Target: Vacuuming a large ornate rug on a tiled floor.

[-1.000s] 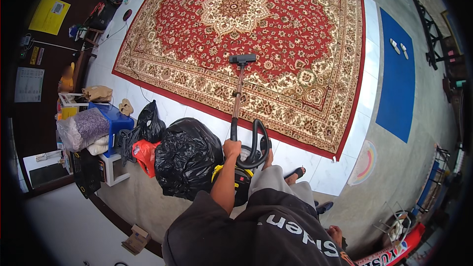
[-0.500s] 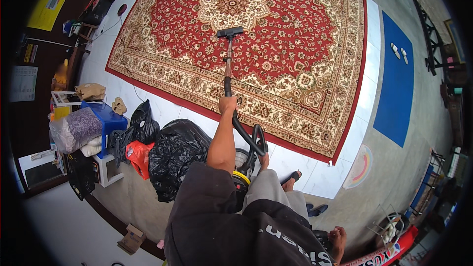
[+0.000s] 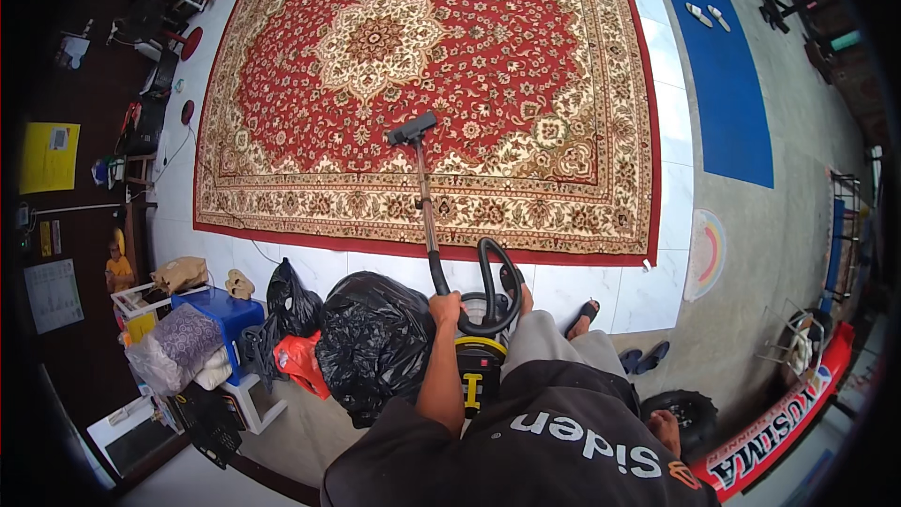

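Note:
My left hand (image 3: pixel 447 307) is closed round the black grip at the lower end of a vacuum cleaner wand (image 3: pixel 428 211). The wand runs up to a dark grey floor head (image 3: pixel 411 129) lying tilted on the patterned red rug (image 3: pixel 507 47). From the grip, a black hose (image 3: pixel 487 282) loops towards the yellow and black vacuum cleaner (image 3: pixel 481 347) standing at my feet. My right hand (image 3: pixel 664 430) hangs low beside my hip, away from the vacuum cleaner. Its fingers are mostly hidden, next to a black tyre-like ring (image 3: pixel 694 413).
A big black plastic bag (image 3: pixel 371 343) and an orange-red bag (image 3: pixel 300 364) stand left of the vacuum cleaner. Beyond them is a blue stool (image 3: pixel 230 310) with a wrapped bundle. A blue mat (image 3: pixel 723 84) bears white slippers. Dark sandals (image 3: pixel 645 358) and a red banner (image 3: pixel 798 422) lie right.
My left hand has drawn the wand back towards me, so the floor head is nearer the rug's front border and turned at an angle. The whole view has swung as well.

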### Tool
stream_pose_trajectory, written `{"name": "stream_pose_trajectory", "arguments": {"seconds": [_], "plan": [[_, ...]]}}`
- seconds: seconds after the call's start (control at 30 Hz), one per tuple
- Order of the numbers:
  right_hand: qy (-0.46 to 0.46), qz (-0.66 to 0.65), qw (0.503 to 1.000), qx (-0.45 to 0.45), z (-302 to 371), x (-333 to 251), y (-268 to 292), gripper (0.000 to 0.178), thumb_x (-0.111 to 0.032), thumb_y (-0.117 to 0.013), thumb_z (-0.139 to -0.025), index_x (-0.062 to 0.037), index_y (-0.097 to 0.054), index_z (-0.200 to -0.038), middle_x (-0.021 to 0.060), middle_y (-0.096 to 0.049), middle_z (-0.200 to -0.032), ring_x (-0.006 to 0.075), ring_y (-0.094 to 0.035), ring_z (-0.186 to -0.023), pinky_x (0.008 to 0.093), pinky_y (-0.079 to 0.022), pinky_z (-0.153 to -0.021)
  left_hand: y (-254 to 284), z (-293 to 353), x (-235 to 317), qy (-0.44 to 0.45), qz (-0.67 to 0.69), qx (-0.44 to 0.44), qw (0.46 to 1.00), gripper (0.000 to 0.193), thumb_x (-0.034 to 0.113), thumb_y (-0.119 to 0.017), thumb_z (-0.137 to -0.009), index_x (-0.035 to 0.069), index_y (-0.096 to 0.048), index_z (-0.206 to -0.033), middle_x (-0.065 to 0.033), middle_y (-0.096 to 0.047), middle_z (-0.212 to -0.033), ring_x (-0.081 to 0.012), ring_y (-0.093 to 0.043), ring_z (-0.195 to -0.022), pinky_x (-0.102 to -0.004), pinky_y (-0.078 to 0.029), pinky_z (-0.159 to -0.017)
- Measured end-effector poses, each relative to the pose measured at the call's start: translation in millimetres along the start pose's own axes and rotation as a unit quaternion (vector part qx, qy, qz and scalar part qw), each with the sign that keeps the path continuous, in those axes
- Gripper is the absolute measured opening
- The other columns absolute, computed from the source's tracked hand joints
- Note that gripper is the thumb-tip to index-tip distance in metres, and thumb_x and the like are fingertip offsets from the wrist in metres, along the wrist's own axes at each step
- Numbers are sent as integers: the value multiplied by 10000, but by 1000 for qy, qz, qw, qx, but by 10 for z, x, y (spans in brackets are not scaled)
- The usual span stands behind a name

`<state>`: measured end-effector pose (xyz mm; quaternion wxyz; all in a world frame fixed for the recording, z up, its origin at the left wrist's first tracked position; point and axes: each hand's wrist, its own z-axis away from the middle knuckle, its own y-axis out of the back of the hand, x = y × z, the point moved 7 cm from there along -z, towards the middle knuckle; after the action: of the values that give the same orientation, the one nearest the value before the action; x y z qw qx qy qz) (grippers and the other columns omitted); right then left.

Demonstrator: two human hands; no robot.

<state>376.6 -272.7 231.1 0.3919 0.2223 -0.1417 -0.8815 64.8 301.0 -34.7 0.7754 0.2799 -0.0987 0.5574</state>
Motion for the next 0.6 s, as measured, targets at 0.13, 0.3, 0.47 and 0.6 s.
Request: {"name": "stream_pose_trajectory", "arguments": {"seconds": [0.13,0.3,0.47,0.6], "plan": [[5,-7,1000,-20,-252,115,-85,202,-205,-626,-906,-27,-596,-997,80,-634,-751,178,-612,-592,320,-522,-549,56,1260,-819,-9,-117,-21,993,174,104,-658,-771,-53,-630,-701,-118,-662,-591,-211,-661,-500,-357,-551,-569],[-1,-6,1000,-16,-553,-43,-64,235,-226,-615,-919,-20,-600,-1033,69,-640,-795,169,-635,-649,300,-515,-582,-71,1570,-576,-113,-220,-23,969,234,172,-689,-735,-55,-651,-689,-147,-677,-618,-269,-692,-573,-400,-552,-631],[55,-38,998,21,-404,-487,74,246,-229,-618,-927,-34,-595,-1076,57,-643,-834,148,-644,-687,278,-504,-609,-382,790,-304,-103,-143,-52,983,193,115,-677,-750,-58,-616,-691,-145,-659,-595,-245,-670,-518,-372,-548,-569],[68,-48,996,24,-257,-597,105,225,-223,-623,-930,-47,-590,-1066,40,-635,-825,141,-651,-690,265,-498,-606,-763,-423,1072,-115,-42,-95,988,95,32,-605,-718,-50,-577,-676,-128,-590,-550,-249,-611,-464,-384,-506,-459]]}}
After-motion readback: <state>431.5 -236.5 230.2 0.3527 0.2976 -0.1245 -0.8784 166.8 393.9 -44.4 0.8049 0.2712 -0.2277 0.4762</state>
